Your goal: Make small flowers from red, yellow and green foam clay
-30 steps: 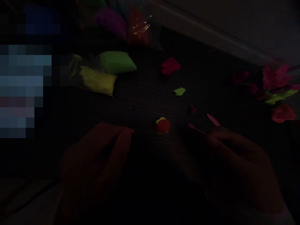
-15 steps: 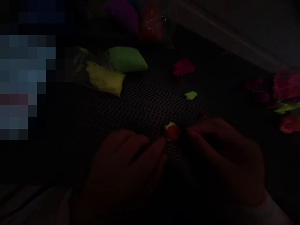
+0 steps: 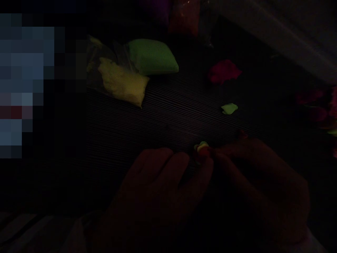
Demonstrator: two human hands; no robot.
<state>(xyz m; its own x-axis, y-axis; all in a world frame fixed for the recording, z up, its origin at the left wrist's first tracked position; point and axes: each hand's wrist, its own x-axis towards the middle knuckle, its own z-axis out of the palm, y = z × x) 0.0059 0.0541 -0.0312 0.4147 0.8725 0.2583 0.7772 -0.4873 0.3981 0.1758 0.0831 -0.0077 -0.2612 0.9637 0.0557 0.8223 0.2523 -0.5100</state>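
Note:
The picture is very dark. A small clay flower (image 3: pixel 202 149), with pale yellow-green edges and an orange-red middle, lies on the dark tabletop between my hands. My left hand (image 3: pixel 160 182) is curled, palm down, its forefinger touching the near side of the flower; the thumb is hidden. From the right, my right hand (image 3: pixel 263 182) reaches in with thumb and forefinger pinched together at the flower's edge. Whatever is between those fingertips is too dark to see. A small reddish clay bit (image 3: pixel 242 134) shows just behind the right hand.
Beyond the hands lie a green clay scrap (image 3: pixel 229 108) and a crimson clay lump (image 3: pixel 223 72). Bags of yellow clay (image 3: pixel 125 82), green clay (image 3: pixel 154 57) and orange clay (image 3: pixel 184 17) are farther back. Pink clay pieces (image 3: pixel 310 96) sit at right; a pale ledge (image 3: pixel 284 35) runs behind.
Both hands have closed in on the clay flower, and my left forefinger now touches it. The view has shifted, so the bags and clay pieces appear farther right.

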